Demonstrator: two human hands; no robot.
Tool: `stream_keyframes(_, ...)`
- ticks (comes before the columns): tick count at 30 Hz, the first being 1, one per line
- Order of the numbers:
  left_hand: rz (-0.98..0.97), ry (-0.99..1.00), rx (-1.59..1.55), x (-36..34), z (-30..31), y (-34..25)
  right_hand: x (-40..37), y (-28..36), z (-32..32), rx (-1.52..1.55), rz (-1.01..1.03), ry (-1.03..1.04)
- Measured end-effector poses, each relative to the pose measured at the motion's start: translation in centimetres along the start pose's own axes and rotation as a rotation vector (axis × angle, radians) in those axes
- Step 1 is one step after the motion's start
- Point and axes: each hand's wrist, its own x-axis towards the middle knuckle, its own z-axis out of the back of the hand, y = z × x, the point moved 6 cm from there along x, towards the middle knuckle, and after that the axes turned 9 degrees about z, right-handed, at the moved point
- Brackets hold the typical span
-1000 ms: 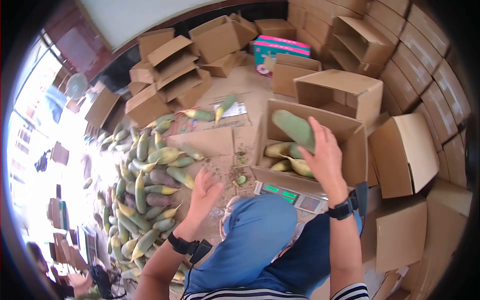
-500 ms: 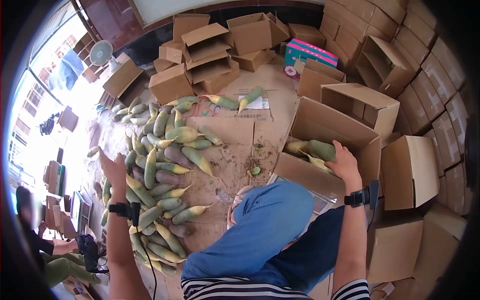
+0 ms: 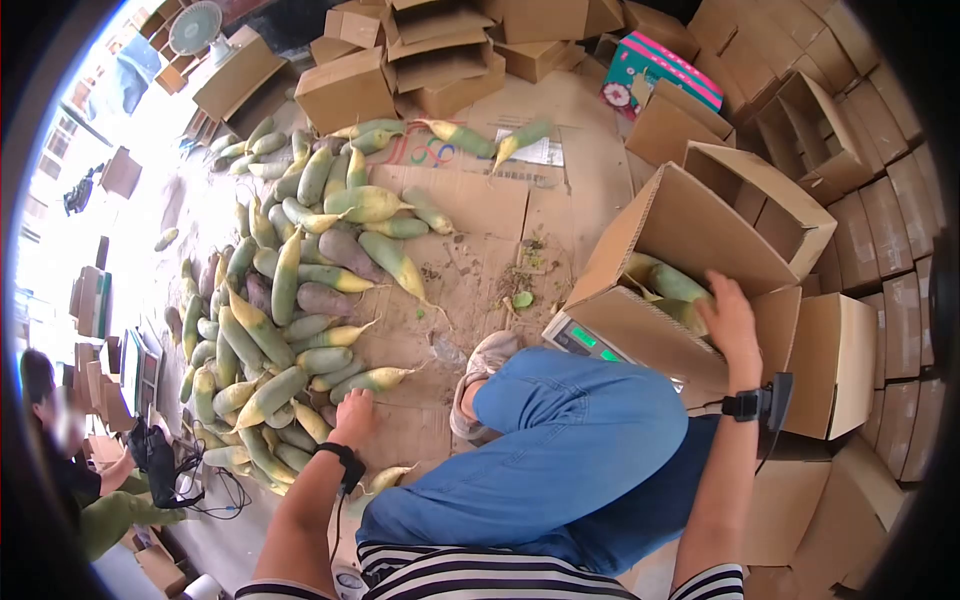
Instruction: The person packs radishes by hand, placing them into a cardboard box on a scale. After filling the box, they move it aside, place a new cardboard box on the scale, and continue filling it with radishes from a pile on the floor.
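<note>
Many green and pale radishes [image 3: 262,330] lie piled on the flattened cardboard at the left. My left hand [image 3: 356,416] is over the near edge of the pile, its fingers slightly apart beside a radish [image 3: 372,381], holding nothing I can see. At the right an open cardboard box [image 3: 640,335] stands tilted, with a few radishes inside. My right hand [image 3: 731,318] reaches into it, fingers and thumb around the end of a green radish [image 3: 676,283]. The box wall partly hides the radishes below.
A scale display [image 3: 583,337] shows green digits beside the box. Two radishes [image 3: 520,140] lie farther back. Empty cartons [image 3: 345,92] and a pink-and-teal box [image 3: 660,75] stand behind, stacked cartons [image 3: 895,220] at right. Another person [image 3: 90,480] sits at far left.
My left hand has come from the far left side of the pile to its near right edge. My right hand stays in the box at the radish. The view has shifted, and the scale display now shows.
</note>
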Motion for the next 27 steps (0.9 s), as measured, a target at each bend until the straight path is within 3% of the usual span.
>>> stream_keyframes(1, 0.002, 0.011, 0.003, 0.8, -0.3, 0.3, 0.1, 0.6, 1.4, -0.02, 0.019, -0.108)
stream_keyframes(6, -0.162, -0.27, 0.064, 4.6, -1.4, -1.0, 0.0, 3.0, 3.1, 0.1, -0.052, -0.14)
stream_keyframes(11, -0.025, -0.165, 0.124, 7.7, -3.6, -1.1, -0.1, 4.1, 3.1, 0.102, -0.051, -0.136)
stream_keyframes(13, 0.069, -0.037, 0.2, 9.1, -4.8, -0.4, -0.2, 4.0, 2.7, 0.119, -0.052, -0.109)
stream_keyframes(16, 0.009, 0.018, 0.254, 9.0, -4.0, -1.0, 0.1, 4.1, 2.8, 0.108, -0.059, -0.104)
stream_keyframes(23, -0.083, -0.177, -0.197, 4.8, 5.6, -5.0, -0.3, 3.8, 4.8, 0.101, -0.107, -0.294)
stream_keyframes(25, -0.225, -0.397, -0.45, 2.3, 11.1, -7.8, -0.5, 3.7, 5.3, 0.118, -0.145, -0.387)
stream_keyframes(27, -0.264, -0.411, -0.504, -1.2, 17.3, -11.4, -1.0, 3.6, 6.1, 0.247, -0.163, -0.555)
